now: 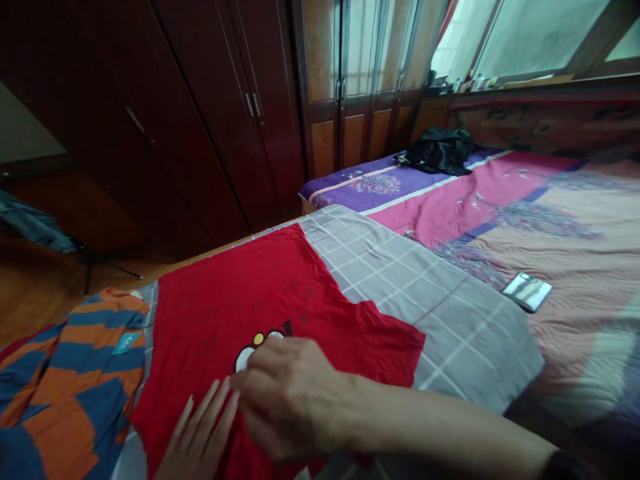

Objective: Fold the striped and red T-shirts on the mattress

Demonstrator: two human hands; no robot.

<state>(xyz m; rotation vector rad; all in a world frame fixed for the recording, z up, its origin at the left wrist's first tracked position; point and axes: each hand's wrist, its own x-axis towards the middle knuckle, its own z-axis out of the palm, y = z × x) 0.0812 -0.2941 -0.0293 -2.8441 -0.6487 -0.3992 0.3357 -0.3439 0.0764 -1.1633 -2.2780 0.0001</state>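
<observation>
One grey cloth [465,327] lies under one red shirt [225,287], one striped shirt [93,357] beside it. Left hand [201,430] lies flat on the red shirt; right hand [290,397] curls over it, grip unclear.

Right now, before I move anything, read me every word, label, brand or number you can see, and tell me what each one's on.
There are none I can read.
Red shirt: dark marks, too faint to make out.
Teal patch on the striped top: pale marks, too small and blurred.
Small items by the window: too small to tell.
</observation>
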